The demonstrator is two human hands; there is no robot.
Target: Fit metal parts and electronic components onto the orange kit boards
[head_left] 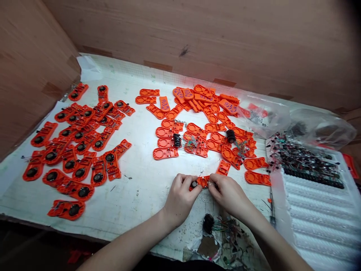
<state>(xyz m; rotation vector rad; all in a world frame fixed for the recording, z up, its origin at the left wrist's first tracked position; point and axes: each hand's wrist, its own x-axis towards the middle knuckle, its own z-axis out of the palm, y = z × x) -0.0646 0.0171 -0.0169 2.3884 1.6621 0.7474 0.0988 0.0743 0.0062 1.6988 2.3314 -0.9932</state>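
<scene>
An orange plastic shell (203, 181) lies on the table between my two hands, with a small round speaker (194, 184) in its left end. My left hand (183, 192) closes its fingers around the speaker end. At the other end, my right hand (224, 188) pinches the shell's edge; whether a small part sits in those fingertips is hidden. Just behind them rests another orange shell (223, 167). A bundle of black speakers (208, 223) with thin coloured wires (225, 226) lies close in front, below my right wrist.
Many orange shells with speakers (81, 172) spread over the left. Shells without speakers (166, 153) stand in groups at the middle, a pile (203, 96) behind them. On the right are a white ribbed tray (316, 218) of wired parts, a screwdriver (272, 220) and clear bags (318, 124). Cardboard walls (197, 37) enclose the table.
</scene>
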